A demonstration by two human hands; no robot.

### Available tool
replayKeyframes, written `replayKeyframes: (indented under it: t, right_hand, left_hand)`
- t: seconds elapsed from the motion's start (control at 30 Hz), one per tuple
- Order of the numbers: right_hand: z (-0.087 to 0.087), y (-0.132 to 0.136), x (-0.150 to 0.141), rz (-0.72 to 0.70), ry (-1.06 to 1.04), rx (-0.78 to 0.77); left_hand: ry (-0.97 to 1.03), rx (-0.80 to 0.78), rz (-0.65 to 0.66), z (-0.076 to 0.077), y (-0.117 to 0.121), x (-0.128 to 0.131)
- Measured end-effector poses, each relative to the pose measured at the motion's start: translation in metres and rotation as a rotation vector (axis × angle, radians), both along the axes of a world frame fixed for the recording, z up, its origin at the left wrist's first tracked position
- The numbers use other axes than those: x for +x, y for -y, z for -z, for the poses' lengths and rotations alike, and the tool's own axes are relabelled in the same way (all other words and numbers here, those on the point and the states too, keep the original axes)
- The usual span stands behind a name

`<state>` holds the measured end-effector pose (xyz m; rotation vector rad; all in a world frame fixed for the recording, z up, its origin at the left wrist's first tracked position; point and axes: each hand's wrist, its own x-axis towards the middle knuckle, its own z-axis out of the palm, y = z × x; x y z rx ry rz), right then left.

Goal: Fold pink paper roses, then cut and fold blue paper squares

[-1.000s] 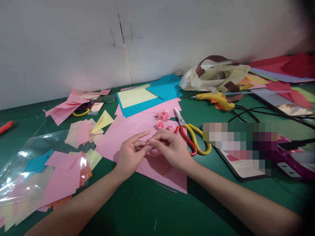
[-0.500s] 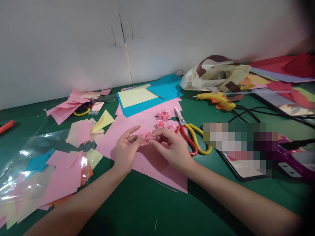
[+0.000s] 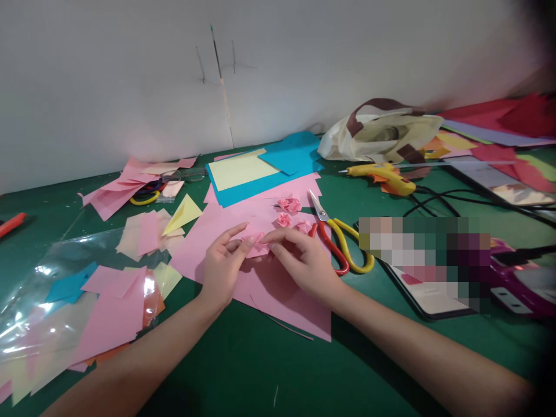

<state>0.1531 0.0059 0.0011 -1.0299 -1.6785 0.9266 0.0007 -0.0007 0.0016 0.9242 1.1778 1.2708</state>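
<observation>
A small folded piece of pink paper (image 3: 258,244) is held between my two hands, above a large pink sheet (image 3: 299,310). My left hand (image 3: 223,263) pinches its left side between thumb and fingers. At its right side, the thumb and fingertips of my right hand (image 3: 304,260) close on the edge. Several pink paper flowers (image 3: 284,219) lie just beyond my right hand. Scissors (image 3: 332,234) with one red and one yellow handle rest beside them, blades pointing away.
A clear plastic bag (image 3: 47,289) with coloured paper scraps lies at left. Blue and cream sheets (image 3: 243,171) are stacked behind. At right are a yellow glue gun (image 3: 382,174), black cables, a cloth bag (image 3: 386,136) and a phone (image 3: 428,295), partly blurred out.
The fingers of my right hand have shifted slightly on the folded pink paper, and more of its surface shows now. My left hand stays almost still.
</observation>
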Motion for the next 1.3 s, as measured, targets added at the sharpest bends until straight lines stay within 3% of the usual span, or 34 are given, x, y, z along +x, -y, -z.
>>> replayKeyframes:
  t: [0.5,0.9,1.3]
  right_hand:
    - [0.0017,-0.0017,0.0007,-0.036,-0.013,0.081]
    - [0.0011,-0.0010,-0.0013,0.022,-0.237,-0.216]
    - [0.0012,-0.0012,-0.0011,-0.013,-0.146,-0.212]
  left_hand:
    - [-0.003,0.025,0.001,0.0019,-0.0008,-0.0012]
    - [-0.049,0.033,0.020,-0.0003,0.0010,0.0008]
    - [-0.041,0.038,-0.027,-0.0002,0.0014,0.0023]
